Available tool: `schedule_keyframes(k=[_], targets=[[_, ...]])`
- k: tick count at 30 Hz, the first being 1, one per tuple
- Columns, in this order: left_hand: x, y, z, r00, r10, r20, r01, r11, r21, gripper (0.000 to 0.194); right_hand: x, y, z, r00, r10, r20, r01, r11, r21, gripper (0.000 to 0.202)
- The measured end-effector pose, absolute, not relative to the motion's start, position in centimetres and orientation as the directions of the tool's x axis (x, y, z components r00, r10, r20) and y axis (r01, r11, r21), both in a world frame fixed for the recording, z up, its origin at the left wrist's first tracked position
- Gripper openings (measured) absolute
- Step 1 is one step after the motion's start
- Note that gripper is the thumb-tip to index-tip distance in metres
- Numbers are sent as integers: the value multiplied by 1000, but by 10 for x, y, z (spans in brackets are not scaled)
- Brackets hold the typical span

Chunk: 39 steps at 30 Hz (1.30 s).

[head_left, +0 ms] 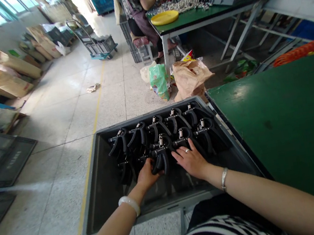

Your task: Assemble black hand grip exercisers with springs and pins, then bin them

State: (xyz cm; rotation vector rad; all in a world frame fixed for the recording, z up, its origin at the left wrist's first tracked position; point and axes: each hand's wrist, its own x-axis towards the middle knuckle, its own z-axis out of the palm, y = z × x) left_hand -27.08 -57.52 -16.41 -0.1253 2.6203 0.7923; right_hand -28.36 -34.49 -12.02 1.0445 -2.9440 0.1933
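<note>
Seating the near spring grip (pixel 165 159) squarely among its black neighbours looks like the step in hand, and we judge it goes best with light, level pressure. Our left hand (pixel 147 174) curls low at this grip, thumb and fingers seeming to pinch a handle near its free end; our right hand (pixel 191 161) lies palm down with its fingers spread, touching the next grip (pixel 197 143) to the right, though what its fingertips do underneath we cannot tell. We would let the right hand steady that neighbour while the left nudges the handles into line, then release gently so that nothing tips or snags on a coil. The near grip sits inside the grey crate (pixel 95 206), about mid-width in the nearer row, just beside the green bench (pixel 268 127). Its bend and coil spring (pixel 160 140) point away from us, toward the crate's far wall, and its handles reach back toward our body. So its long axis runs roughly near to far, much like the back-row grips (pixel 143 134); whether it stands or leans on something underneath, we cannot tell.
</note>
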Motion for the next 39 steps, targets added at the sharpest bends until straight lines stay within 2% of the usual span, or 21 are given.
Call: schedule_keyframes(k=[7, 10, 12, 16, 18, 22, 24, 26, 30, 32, 36, 39], targets=[[-275, -572, -163, -879, 72, -471, -230, 802, 551, 80, -288, -359, -102, -807, -590, -35, -583, 805, -112, 47], [-271, -572, -149, -897, 38, -441, -195, 860, 472, 87, -289, -363, -99, -803, -589, -88, -583, 808, -83, 47], [-266, -568, -137, -921, 39, -389, -140, 896, 421, 78, -292, -364, -101, -816, -566, -117, -559, 825, -85, 48], [-261, -553, -121, -935, 71, -347, -64, 930, 362, 37, -300, -366, -105, -840, -526, -129, -517, 850, -102, 49], [-261, -548, -118, -944, 63, -325, -59, 935, 350, 30, -304, -368, -104, -857, -498, -134, -485, 866, -120, 48], [-264, -554, -117, -951, 59, -304, -87, 890, 447, 24, -310, -374, -97, -897, -425, -124, -407, 902, -146, 42], [-262, -559, -118, -934, 92, -346, -106, 852, 513, 22, -311, -377, -96, -898, -423, -117, -408, 903, -132, 40], [-259, -562, -121, -927, 111, -358, -100, 847, 522, 26, -311, -379, -96, -890, -441, -117, -429, 896, -114, 40], [-253, -555, -131, -910, 43, -412, -116, 928, 354, 68, -312, -380, -101, -868, -480, -123, -470, 877, -103, 42], [-253, -551, -137, -876, 11, -483, -135, 954, 267, 78, -313, -381, -101, -863, -488, -130, -478, 872, -100, 41], [-261, -553, -146, -873, 51, -484, -78, 967, 242, 68, -317, -382, -97, -862, -486, -145, -474, 873, -112, 39], [-270, -557, -147, -885, 48, -464, -102, 950, 294, 43, -320, -381, -94, -867, -476, -149, -458, 878, -136, 42]])
